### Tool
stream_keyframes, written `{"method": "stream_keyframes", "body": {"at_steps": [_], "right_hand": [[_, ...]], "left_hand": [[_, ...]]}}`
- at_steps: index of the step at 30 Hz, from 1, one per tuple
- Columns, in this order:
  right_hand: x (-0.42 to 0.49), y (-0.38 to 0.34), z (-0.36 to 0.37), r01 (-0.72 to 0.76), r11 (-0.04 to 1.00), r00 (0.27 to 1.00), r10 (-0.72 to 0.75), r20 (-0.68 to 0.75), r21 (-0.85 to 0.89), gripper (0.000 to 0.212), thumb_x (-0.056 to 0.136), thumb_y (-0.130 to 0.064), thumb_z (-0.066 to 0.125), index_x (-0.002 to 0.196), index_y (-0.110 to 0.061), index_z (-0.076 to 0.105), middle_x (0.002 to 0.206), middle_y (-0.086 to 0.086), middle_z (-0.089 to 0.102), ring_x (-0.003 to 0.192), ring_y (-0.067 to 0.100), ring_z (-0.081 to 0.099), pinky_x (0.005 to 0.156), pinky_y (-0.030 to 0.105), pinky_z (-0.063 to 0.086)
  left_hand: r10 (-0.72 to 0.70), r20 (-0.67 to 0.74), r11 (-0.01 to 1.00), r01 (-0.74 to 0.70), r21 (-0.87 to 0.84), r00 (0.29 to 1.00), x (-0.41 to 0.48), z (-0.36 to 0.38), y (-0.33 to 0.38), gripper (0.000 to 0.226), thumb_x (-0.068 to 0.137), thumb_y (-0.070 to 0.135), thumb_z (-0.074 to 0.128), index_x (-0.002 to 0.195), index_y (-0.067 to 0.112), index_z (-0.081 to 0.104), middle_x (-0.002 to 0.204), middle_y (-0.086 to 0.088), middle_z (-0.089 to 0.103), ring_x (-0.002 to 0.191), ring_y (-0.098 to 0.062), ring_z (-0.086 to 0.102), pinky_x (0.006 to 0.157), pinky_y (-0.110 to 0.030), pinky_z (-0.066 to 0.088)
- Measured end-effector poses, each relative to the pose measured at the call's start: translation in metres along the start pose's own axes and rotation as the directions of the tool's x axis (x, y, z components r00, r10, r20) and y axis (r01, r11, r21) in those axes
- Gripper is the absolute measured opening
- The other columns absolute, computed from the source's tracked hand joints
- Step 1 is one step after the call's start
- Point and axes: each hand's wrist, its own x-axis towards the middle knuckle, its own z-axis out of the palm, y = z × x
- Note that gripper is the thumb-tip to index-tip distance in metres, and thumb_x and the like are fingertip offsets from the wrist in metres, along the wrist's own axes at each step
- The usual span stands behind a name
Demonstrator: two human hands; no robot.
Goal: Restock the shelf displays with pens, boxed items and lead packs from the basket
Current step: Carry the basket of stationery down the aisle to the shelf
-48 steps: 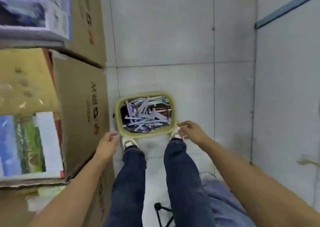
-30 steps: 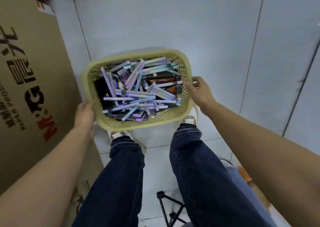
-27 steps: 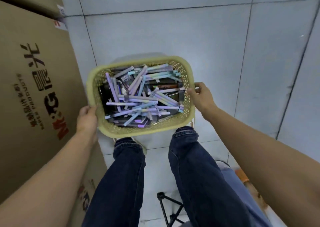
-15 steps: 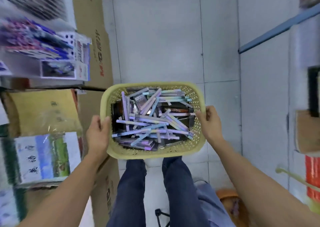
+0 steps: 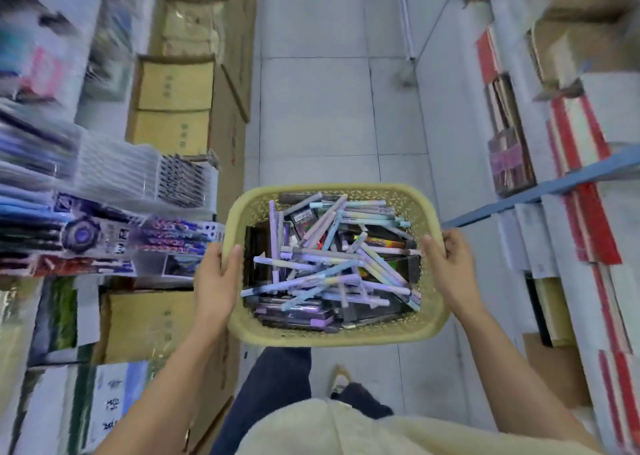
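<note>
Yellow basket [image 5: 336, 335], heaped with pens [image 5: 325, 267] and boxed items [image 5: 259, 257], is held above the floor, left hand [image 5: 213, 281] and right hand [image 5: 450, 271] each a grip curled over its rim (nothing looks shelved yet).

Basket [image 5: 332, 333]: yellow-green plastic, lattice walls, level, held above aisle floor [image 5: 311, 125]. Approx. full: pastel purple/blue pens [image 5: 325, 257] criss-crossed on top; dark flat boxes [image 5: 256, 250] underneath.
</note>
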Motion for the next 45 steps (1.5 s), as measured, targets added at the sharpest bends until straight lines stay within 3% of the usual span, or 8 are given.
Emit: {"method": "stream_keyframes", "body": {"at_steps": [6,11,14,21,28,32,35,45], "right_hand": [[0.078,-0.089,0.006,0.016,0.998,0.998,-0.013,-0.068,0.056,0.015,0.095,-0.028,0.059,0.083,-0.029,0.05,0.079,-0.002,0.06,0.07,0.011,0.056,0.062,0.027,0.043],[0.181,-0.157,0.012,0.054,0.995,0.995,-0.047,-0.09,0.085,0.013,0.095,-0.03,0.059,0.087,-0.022,0.052,0.078,-0.004,0.059,0.068,0.009,0.055,0.061,0.023,0.04],[0.255,-0.193,0.017,0.074,0.99,0.995,-0.065,-0.071,0.12,0.016,0.095,-0.029,0.059,0.092,-0.013,0.055,0.08,0.002,0.06,0.07,0.013,0.055,0.063,0.027,0.042],[0.43,-0.296,0.025,0.084,0.989,0.996,-0.078,-0.049,0.122,0.024,0.094,-0.028,0.061,0.09,-0.005,0.053,0.073,0.009,0.054,0.065,0.018,0.048,0.061,0.031,0.037],[0.603,-0.387,0.061,0.084,0.991,0.992,-0.072,-0.108,0.107,0.024,0.092,-0.031,0.063,0.086,-0.009,0.054,0.073,0.007,0.055,0.064,0.016,0.05,0.059,0.031,0.039],[0.692,-0.442,0.078,0.077,0.991,0.988,-0.061,-0.141,0.109,0.018,0.091,-0.03,0.063,0.084,-0.016,0.055,0.072,0.003,0.057,0.057,0.006,0.049,0.05,0.014,0.038],[0.76,-0.482,0.087,0.068,0.992,0.988,-0.052,-0.149,0.104,0.026,0.092,-0.031,0.062,0.091,-0.006,0.056,0.075,0.007,0.058,0.061,0.011,0.05,0.053,0.019,0.039],[1.027,-0.61,0.123,0.1,0.994,0.99,-0.095,-0.108,0.042,0.029,0.094,-0.035,0.061,0.097,-0.006,0.057,0.094,0.024,0.063,0.086,0.04,0.06,0.069,0.039,0.046]], "left_hand": [[0.063,0.065,0.998,-0.065,0.026,0.996,0.112,-0.006,0.091,0.032,0.101,0.03,0.048,0.078,0.01,0.039,0.068,-0.004,0.035,0.06,-0.017,0.032,0.055,-0.033,0.027],[0.064,0.089,0.997,-0.068,0.038,0.994,0.223,0.013,0.161,0.036,0.101,0.037,0.046,0.087,0.004,0.042,0.075,-0.01,0.035,0.066,-0.02,0.033,0.059,-0.035,0.028],[0.027,0.075,1.0,-0.027,0.007,0.997,0.29,0.032,0.199,0.041,0.1,0.042,0.047,0.102,0.001,0.049,0.086,-0.017,0.049,0.073,-0.022,0.042,0.067,-0.039,0.038],[0.019,0.048,1.0,-0.018,-0.002,0.999,0.446,0.065,0.307,0.024,0.098,0.045,0.048,0.087,0.023,0.05,0.084,-0.01,0.054,0.075,-0.022,0.048,0.068,-0.041,0.042],[0.082,0.04,0.997,-0.081,-0.011,0.996,0.633,0.099,0.396,0.039,0.099,0.041,0.048,0.099,0.002,0.051,0.082,-0.009,0.048,0.071,-0.019,0.043,0.061,-0.034,0.035],[0.117,0.064,0.993,-0.118,0.01,0.991,0.736,0.112,0.456,0.04,0.098,0.044,0.047,0.095,0.004,0.048,0.082,-0.006,0.045,0.068,-0.016,0.041,0.06,-0.033,0.035],[0.122,0.071,0.992,-0.123,0.011,0.99,0.809,0.125,0.501,0.042,0.098,0.044,0.048,0.098,0.002,0.048,0.081,-0.007,0.046,0.067,-0.017,0.041,0.058,-0.034,0.035],[0.127,0.023,0.992,-0.127,-0.001,0.992,1.046,0.186,0.627,0.038,0.099,0.037,0.049,0.089,0.0,0.047,0.074,-0.004,0.039,0.065,-0.016,0.036,0.057,-0.034,0.03]]}}
